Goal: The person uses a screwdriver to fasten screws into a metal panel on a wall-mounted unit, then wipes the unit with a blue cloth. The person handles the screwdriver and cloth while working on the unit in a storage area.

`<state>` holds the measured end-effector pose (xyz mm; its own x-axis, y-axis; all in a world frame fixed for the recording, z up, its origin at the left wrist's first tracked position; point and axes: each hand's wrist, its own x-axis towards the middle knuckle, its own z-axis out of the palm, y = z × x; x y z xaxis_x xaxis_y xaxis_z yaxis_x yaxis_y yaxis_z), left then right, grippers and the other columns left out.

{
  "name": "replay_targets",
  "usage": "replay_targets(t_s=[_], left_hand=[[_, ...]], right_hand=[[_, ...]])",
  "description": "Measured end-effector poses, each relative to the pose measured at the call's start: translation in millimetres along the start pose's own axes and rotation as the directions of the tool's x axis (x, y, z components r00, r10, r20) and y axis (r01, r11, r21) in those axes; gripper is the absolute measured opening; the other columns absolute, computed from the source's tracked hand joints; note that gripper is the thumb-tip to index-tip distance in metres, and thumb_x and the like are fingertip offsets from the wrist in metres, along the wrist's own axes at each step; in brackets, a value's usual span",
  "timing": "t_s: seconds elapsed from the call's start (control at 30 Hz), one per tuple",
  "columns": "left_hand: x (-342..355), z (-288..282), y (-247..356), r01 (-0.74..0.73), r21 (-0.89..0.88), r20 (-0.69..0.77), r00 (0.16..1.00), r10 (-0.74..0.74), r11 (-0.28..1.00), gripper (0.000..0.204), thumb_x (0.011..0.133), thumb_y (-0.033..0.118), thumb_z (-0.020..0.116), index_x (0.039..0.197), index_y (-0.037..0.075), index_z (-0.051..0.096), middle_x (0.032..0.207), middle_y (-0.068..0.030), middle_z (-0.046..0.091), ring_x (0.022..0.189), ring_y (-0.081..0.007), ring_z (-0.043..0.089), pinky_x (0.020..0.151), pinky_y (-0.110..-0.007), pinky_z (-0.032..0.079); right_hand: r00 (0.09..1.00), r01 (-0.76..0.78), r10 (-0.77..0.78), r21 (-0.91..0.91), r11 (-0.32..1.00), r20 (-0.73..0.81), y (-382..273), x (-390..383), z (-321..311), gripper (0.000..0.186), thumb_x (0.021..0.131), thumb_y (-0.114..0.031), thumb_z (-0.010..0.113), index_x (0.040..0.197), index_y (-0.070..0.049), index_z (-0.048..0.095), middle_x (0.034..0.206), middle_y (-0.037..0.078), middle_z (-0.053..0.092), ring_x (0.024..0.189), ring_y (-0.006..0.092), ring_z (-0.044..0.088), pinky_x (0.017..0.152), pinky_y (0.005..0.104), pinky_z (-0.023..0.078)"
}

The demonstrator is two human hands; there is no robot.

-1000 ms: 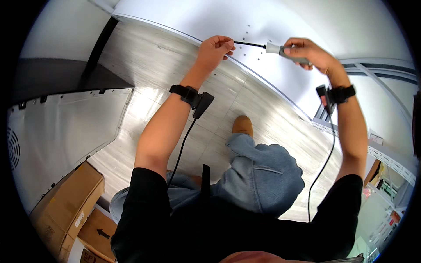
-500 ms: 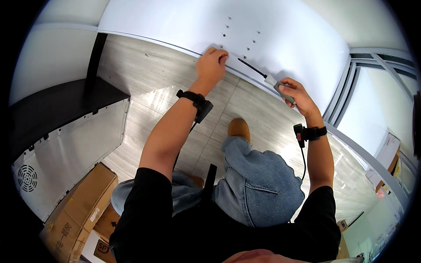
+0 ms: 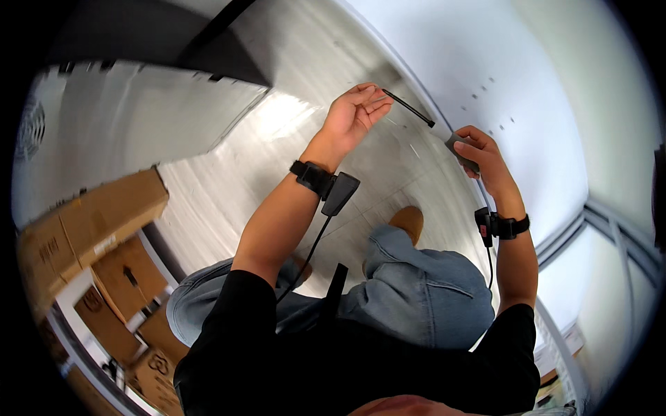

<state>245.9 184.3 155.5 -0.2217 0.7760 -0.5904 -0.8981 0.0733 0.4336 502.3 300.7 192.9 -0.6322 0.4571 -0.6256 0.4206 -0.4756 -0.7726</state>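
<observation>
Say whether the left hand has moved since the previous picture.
Yes: the left hand has moved away from the white panel and now shows against the floor.

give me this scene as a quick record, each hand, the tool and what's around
left hand: fingertips at the tip of the screwdriver; whether they grip anything is unclear
left hand point
right hand: wrapped around the handle
tool: screwdriver, black shaft, angled toward the left hand
beside hands: white panel with small dark spots
lower left: cardboard boxes
wrists: black strap on each
</observation>
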Motion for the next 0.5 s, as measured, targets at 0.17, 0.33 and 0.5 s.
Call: replay_targets(t_s=[0.17,0.33,0.5], left_hand=[[-36,-43,43,-0.148,-0.146,-0.027,0.989,0.145,0.978,0.009,0.092,0.005,0.051,0.097,-0.001,0.055,0.093,-0.0143,0.063,0.092,-0.0261,0.064,0.087,-0.032,0.054],[-65,-82,70,-0.261,-0.211,-0.105,0.964,0.243,0.942,0.008,0.092,0.004,0.051,0.095,-0.002,0.056,0.092,-0.0152,0.063,0.091,-0.0255,0.064,0.087,-0.032,0.054],[-87,-119,90,-0.327,-0.249,-0.214,0.937,0.277,0.912,0.008,0.093,0.005,0.050,0.095,-0.002,0.053,0.091,-0.0146,0.061,0.088,-0.0255,0.064,0.083,-0.032,0.055]], right_hand=[[0.993,0.039,-0.009,-0.259,0.965,0.119,-55,33,56,0.024,0.085,-0.026,0.066,0.099,-0.008,0.059,0.067,-0.002,0.051,0.051,0.0045,0.041,0.044,0.0202,0.030],[0.983,0.080,0.013,-0.488,0.869,0.185,-94,54,114,0.024,0.084,-0.029,0.066,0.096,-0.009,0.060,0.062,-0.003,0.048,0.052,0.0055,0.042,0.045,0.0217,0.032],[0.961,0.269,-0.094,-0.799,0.538,0.260,-130,65,185,0.027,0.083,-0.033,0.063,0.091,-0.007,0.060,0.064,0.001,0.051,0.057,0.0122,0.046,0.052,0.0268,0.035]])
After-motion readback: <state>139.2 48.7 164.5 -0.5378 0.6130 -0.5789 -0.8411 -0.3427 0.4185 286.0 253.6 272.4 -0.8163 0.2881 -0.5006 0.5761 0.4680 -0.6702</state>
